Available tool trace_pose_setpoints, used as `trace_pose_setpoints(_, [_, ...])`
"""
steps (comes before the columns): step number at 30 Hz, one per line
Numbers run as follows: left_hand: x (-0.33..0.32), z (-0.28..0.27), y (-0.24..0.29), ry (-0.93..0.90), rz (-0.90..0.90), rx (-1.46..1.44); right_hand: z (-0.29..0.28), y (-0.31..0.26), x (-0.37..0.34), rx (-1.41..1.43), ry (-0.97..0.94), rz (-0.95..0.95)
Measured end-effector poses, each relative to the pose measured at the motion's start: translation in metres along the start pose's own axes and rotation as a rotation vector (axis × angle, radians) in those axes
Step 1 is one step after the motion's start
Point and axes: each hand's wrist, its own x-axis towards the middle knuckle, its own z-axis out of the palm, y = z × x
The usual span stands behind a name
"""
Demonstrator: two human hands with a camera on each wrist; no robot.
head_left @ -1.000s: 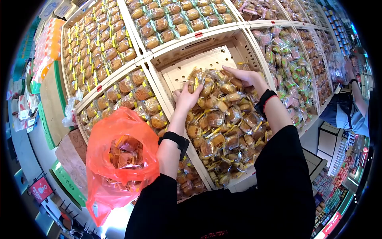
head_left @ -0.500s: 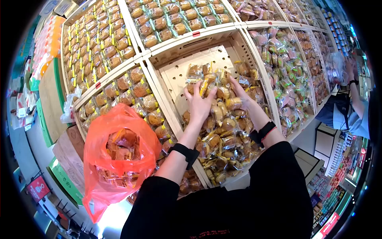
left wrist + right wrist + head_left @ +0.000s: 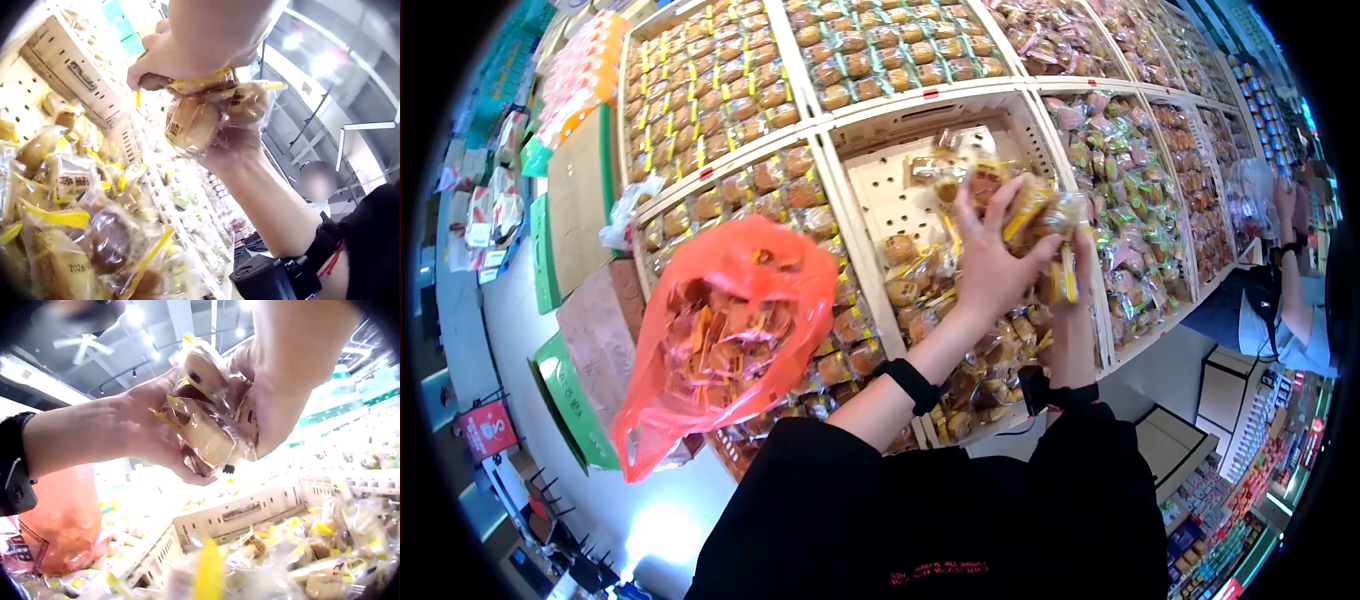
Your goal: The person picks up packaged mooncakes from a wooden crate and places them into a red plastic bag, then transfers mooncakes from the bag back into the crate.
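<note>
A cluster of clear-wrapped buns with yellow strips (image 3: pixel 1032 222) is gripped between my two hands, raised over the crate in the wrist views. My left hand (image 3: pixel 992 268) curls its fingers over one side of them. On the opposite side, my right hand (image 3: pixel 234 149) holds the buns from below in the left wrist view; in the head view they mostly hide it. Under the hands, more wrapped buns (image 3: pixel 980 375) lie heaped toward the near end of a wooden crate (image 3: pixel 870 190), whose perforated base shows at the far end.
A red plastic bag (image 3: pixel 805 290) holding wrapped buns stands to the left, on a neighbouring crate of buns (image 3: pixel 795 190). Further crates of packaged baked goods (image 3: pixel 1115 190) adjoin behind and to the right. Another person's arm (image 3: pixel 1290 230) is at the far right.
From digging among the loose buns, my hands have come together, lifting several and moving right. The head view has shifted, so the crates and red bag sit differently in it.
</note>
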Motion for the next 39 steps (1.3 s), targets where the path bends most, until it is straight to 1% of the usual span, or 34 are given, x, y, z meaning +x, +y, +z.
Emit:
trace_pose_setpoints(2, [-0.008,-0.012,0.025,-0.008,0.022,-0.019,0.006,-0.012,-0.017,-0.141,0.042,-0.017])
trace_pose_setpoints(4, [-0.014,-0.026,0.047,0.014,0.090,-0.047,0.030,-0.010,-0.033,-0.019,0.067,-0.156])
trace_pose_setpoints(5, [-0.017,-0.035,0.057,0.055,0.166,-0.024,0.038,-0.013,-0.038,-0.081,0.014,-0.186])
trace_pose_setpoints(6, [-0.020,-0.045,0.065,0.102,0.249,0.018,0.050,-0.016,-0.048,-0.077,-0.010,-0.167])
trace_pose_setpoints(8, [-0.029,-0.071,0.088,0.078,0.243,-0.063,0.067,-0.016,-0.061,0.097,-0.308,-0.217])
trace_pose_setpoints(9, [-0.034,-0.086,0.096,0.093,0.246,-0.048,0.078,-0.013,-0.065,0.038,-0.340,-0.294])
trace_pose_setpoints(10, [-0.040,-0.104,0.104,0.130,0.372,0.004,0.097,-0.012,-0.069,0.348,-0.632,-0.209])
trace_pose_setpoints(11, [-0.045,-0.121,0.109,0.164,0.500,0.056,0.119,-0.013,-0.073,0.339,-0.655,-0.228])
trace_pose_setpoints(12, [-0.054,-0.137,0.112,0.223,0.508,0.030,0.152,-0.013,-0.084,0.330,-0.675,-0.249])
trace_pose_setpoints(13, [-0.065,-0.155,0.111,0.243,0.522,0.060,0.167,-0.005,-0.100,-0.037,-0.318,-0.307])
trace_pose_setpoints(14, [-0.074,-0.171,0.108,0.342,0.587,0.134,0.193,0.001,-0.109,0.016,-0.496,-0.307])
trace_pose_setpoints(15, [-0.090,-0.194,0.103,0.272,0.534,0.155,0.203,0.009,-0.116,-0.149,-0.433,-0.196])
trace_pose_setpoints(16, [-0.103,-0.211,0.097,0.315,0.505,0.276,0.224,0.014,-0.123,-0.173,-0.538,-0.194])
trace_pose_setpoints(17, [-0.117,-0.214,0.082,0.437,0.395,0.082,0.231,0.030,-0.122,-0.252,-0.651,-0.214])
trace_pose_setpoints(18, [-0.128,-0.217,0.076,0.527,0.193,-0.322,0.240,0.044,-0.127,-0.169,-0.703,-0.091])
trace_pose_setpoints(19, [-0.130,-0.223,0.072,0.645,0.101,-0.428,0.250,0.061,-0.129,-0.158,-0.674,-0.009])
trace_pose_setpoints(20, [-0.130,-0.229,0.068,0.686,0.076,-0.503,0.255,0.075,-0.127,-0.241,-0.672,0.057])
trace_pose_setpoints(22, [-0.121,-0.240,0.047,0.831,0.000,-0.614,0.268,0.103,-0.118,-0.322,-0.667,0.112])
trace_pose_setpoints(23, [-0.118,-0.248,0.037,0.833,-0.042,-0.785,0.273,0.118,-0.110,-0.327,-0.674,0.112])
trace_pose_setpoints(24, [-0.111,-0.254,0.025,0.901,-0.070,-0.789,0.278,0.131,-0.101,-0.358,-0.736,0.050])
trace_pose_setpoints(25, [-0.104,-0.260,0.019,0.925,-0.076,-0.786,0.282,0.142,-0.093,-0.387,-0.794,-0.013])
trace_pose_setpoints(26, [-0.100,-0.266,0.014,0.946,-0.080,-0.785,0.283,0.150,-0.086,-0.392,-0.795,-0.014])
trace_pose_setpoints(27, [-0.103,-0.270,0.012,0.948,-0.081,-0.791,0.286,0.154,-0.080,-0.375,-0.822,0.029])
trace_pose_setpoints(28, [-0.105,-0.275,0.009,0.881,-0.088,-0.772,0.287,0.156,-0.075,-0.358,-0.848,0.072])
trace_pose_setpoints(29, [-0.108,-0.280,0.006,0.813,-0.094,-0.750,0.282,0.154,-0.069,-0.507,-0.875,0.022])
trace_pose_setpoints(30, [-0.109,-0.284,0.001,0.813,-0.093,-0.753,0.278,0.157,-0.064,-0.510,-0.875,0.021])
trace_pose_setpoints(32, [-0.119,-0.290,-0.009,0.692,-0.185,-0.616,0.265,0.166,-0.061,-0.713,-0.763,0.064])
trace_pose_setpoints(33, [-0.121,-0.293,-0.007,0.657,-0.222,-0.559,0.262,0.160,-0.061,-0.965,-0.704,-0.011])
trace_pose_setpoints(34, [-0.119,-0.297,-0.009,0.653,-0.236,-0.561,0.259,0.164,-0.058,-0.968,-0.695,0.001])
trace_pose_setpoints(36, [-0.114,-0.303,-0.014,0.591,-0.264,-0.375,0.250,0.176,-0.049,-0.668,-0.694,0.214])
trace_pose_setpoints(37, [-0.110,-0.303,0.002,0.581,-0.282,-0.383,0.250,0.181,-0.048,-0.654,-0.642,0.178])
trace_pose_setpoints(38, [-0.113,-0.302,0.020,0.517,-0.317,-0.507,0.241,0.180,-0.050,-0.660,-0.631,0.181])
trace_pose_setpoints(39, [-0.112,-0.304,0.016,0.490,-0.276,-0.518,0.238,0.167,-0.057,-0.830,-0.609,-0.271])
